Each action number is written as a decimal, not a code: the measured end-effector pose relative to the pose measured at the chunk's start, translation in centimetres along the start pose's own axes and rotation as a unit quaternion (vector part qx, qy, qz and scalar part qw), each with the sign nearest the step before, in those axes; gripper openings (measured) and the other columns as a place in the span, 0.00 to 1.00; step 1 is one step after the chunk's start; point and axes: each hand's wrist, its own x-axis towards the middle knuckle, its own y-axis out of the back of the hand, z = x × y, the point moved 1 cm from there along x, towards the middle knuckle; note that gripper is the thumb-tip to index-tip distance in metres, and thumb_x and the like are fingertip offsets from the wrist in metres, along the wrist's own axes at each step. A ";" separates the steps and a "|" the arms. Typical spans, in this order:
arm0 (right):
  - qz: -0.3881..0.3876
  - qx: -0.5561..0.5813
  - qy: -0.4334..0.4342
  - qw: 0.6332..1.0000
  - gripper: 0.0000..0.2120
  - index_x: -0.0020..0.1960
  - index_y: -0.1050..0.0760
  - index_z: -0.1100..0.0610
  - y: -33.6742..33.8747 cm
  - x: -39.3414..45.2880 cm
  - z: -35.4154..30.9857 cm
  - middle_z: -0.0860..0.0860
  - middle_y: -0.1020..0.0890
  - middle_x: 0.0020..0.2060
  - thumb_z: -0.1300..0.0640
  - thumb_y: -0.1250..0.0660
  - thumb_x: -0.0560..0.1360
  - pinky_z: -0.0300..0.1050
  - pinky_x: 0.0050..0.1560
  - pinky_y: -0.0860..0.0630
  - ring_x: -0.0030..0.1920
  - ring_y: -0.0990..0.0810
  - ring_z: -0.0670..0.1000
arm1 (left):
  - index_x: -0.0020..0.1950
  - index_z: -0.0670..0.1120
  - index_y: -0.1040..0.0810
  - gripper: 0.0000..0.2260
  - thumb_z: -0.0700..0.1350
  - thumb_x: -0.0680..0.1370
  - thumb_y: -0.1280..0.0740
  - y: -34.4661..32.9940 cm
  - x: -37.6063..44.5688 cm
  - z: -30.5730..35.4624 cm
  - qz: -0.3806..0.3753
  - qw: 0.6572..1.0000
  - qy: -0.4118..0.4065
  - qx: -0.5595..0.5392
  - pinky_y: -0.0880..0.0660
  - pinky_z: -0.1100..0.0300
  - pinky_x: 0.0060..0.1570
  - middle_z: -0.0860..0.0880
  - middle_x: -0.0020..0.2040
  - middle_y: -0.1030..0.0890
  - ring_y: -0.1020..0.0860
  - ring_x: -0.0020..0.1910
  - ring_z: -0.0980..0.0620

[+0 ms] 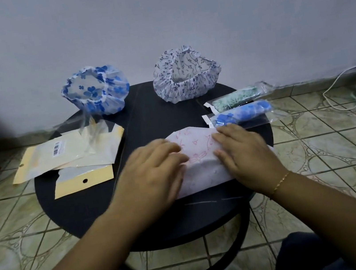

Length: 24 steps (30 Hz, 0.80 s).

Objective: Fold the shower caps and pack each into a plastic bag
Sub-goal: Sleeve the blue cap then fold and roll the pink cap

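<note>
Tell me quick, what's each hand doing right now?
Left hand: open, flat on the pink cap.
Right hand: open, flat on the same cap.

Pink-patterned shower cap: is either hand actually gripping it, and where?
Neither grips it. The left hand and the right hand lie flat on the folded pink-patterned shower cap, pressing its left and right ends onto the table.

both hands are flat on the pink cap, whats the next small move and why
Probably fold the pink-patterned cap over once more. It lies flattened but wide on the round table under the left hand and right hand, far broader than the blue packed roll, so it looks too wide for a bag.
</note>
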 end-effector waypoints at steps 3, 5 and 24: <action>-0.091 -0.004 -0.009 0.996 0.39 0.76 0.49 0.51 -0.9 0.8 0.2 0.47 0.47 0.76 0.35 0.67 0.70 0.45 0.73 0.53 0.76 0.53 0.46 | 0.65 0.47 0.24 0.20 0.52 0.78 0.45 -2.8 1.0 0.0 -0.114 0.993 -0.004 0.023 0.35 0.52 0.66 0.46 0.68 0.27 0.31 0.69 0.45; -0.130 0.007 -0.019 0.991 0.33 0.77 0.55 0.50 -1.4 1.0 0.3 0.46 0.53 0.77 0.37 0.62 0.76 0.47 0.74 0.56 0.76 0.58 0.45 | 0.74 0.48 0.36 0.29 0.60 0.77 0.53 -3.7 1.5 -0.7 -0.192 0.981 0.017 0.029 0.47 0.55 0.72 0.49 0.75 0.40 0.40 0.74 0.47; -0.241 0.007 -0.107 0.965 0.40 0.76 0.63 0.55 -1.2 -0.2 0.2 0.52 0.61 0.76 0.32 0.57 0.75 0.46 0.73 0.62 0.76 0.62 0.49 | 0.75 0.60 0.61 0.45 0.78 0.61 0.63 -4.9 -0.5 -2.6 -0.358 0.918 0.166 -0.040 0.62 0.57 0.71 0.58 0.77 0.61 0.63 0.75 0.57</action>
